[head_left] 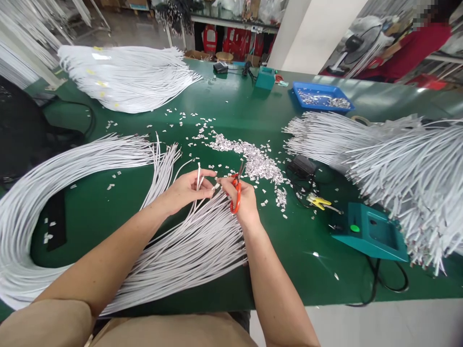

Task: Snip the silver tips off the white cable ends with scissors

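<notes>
1. The scissors [236, 194] are in the right hand [246, 200], above the near-middle of the table [144, 115]. Their long axis runs near to far with a slight lean right; the dark blades point far, the orange handles near.
2. The right fingers are curled around the handles, with the thumb and forefinger brought close together beside the left fingertips.
3. The left hand [191, 189] bends its fingers around a few white cables [198, 177], whose short ends stick up past the hand. Thumb and forefinger reach right; whether their tips touch anything is too small to tell.
4. Beneath both hands, a long cable bundle [181, 246] fans out, its loose ends pointing right and slightly far. Its other part loops around on the left.
5. Small silvery pieces [258, 161] lie heaped just beyond the hands.
6. To the right are yellow-handled pliers [319, 201], a teal device [369, 231] and a large cable pile [408, 168]; a blue tray [321, 97] sits farther off.
</notes>
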`<state>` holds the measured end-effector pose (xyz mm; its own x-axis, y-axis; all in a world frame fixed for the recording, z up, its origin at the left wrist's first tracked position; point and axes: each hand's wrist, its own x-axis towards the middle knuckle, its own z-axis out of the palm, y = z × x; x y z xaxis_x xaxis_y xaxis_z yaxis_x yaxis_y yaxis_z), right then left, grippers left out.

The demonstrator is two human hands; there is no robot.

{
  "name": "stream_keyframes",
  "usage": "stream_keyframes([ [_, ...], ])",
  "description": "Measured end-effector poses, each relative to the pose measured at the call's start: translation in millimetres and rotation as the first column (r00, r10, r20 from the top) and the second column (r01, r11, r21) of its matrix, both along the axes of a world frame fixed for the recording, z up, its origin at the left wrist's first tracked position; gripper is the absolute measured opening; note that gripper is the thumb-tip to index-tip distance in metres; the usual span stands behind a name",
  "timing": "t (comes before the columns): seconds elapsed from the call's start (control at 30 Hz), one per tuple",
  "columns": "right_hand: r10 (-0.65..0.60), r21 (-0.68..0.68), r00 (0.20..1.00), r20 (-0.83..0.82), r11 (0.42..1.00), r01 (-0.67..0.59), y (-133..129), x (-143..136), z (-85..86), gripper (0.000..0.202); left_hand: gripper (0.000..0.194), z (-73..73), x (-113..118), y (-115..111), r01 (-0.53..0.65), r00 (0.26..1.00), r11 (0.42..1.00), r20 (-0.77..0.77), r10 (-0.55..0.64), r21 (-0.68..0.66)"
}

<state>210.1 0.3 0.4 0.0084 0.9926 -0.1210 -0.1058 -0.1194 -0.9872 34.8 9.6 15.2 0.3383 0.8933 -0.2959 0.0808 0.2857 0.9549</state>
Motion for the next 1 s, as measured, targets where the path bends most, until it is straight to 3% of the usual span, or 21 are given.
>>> stream_keyframes([
  [0.23,0.014,0.055,0.995,0.094,0.998,-0.019,0.0,-4.3,-6.0,0.013,0.041,-4.1,-2.7,-0.2,0.067,0.995,0.995,-0.084,-0.060,0.078],
  [0.33,-0.098,0.088,0.980,0.175,0.993,0.084,3.1,-1.4,-13.6,0.016,0.037,-5.7,-3.8,-0.2,0.091,0.993,0.994,-0.075,-0.087,0.054],
  [0.43,-0.236,0.182,0.890,0.389,0.967,0.177,6.9,6.9,-17.2,0.021,0.040,-6.1,-6.6,2.3,0.067,0.997,0.998,-0.041,-0.066,0.015],
  [0.5,-0.240,0.268,0.815,0.527,0.957,0.109,8.6,12.3,-17.0,0.022,0.040,-6.4,-9.2,5.0,0.043,0.999,0.999,-0.009,-0.043,-0.010],
  [0.67,-0.115,0.346,0.652,0.750,0.908,-0.237,7.3,14.8,-14.8,0.020,0.041,-5.7,-14.2,9.8,-0.022,0.999,0.999,0.041,0.024,-0.048],
  [0.8,-0.134,0.315,0.484,0.865,0.895,-0.315,5.0,11.4,-16.5,0.021,0.041,-5.0,-15.3,10.6,-0.031,0.999,0.999,0.036,0.032,-0.034],
  [1.0,-0.172,0.329,0.394,0.903,0.868,-0.373,6.0,11.9,-24.9,0.024,0.041,-4.3,-14.6,10.0,-0.045,0.999,0.998,0.021,0.046,-0.041],
])
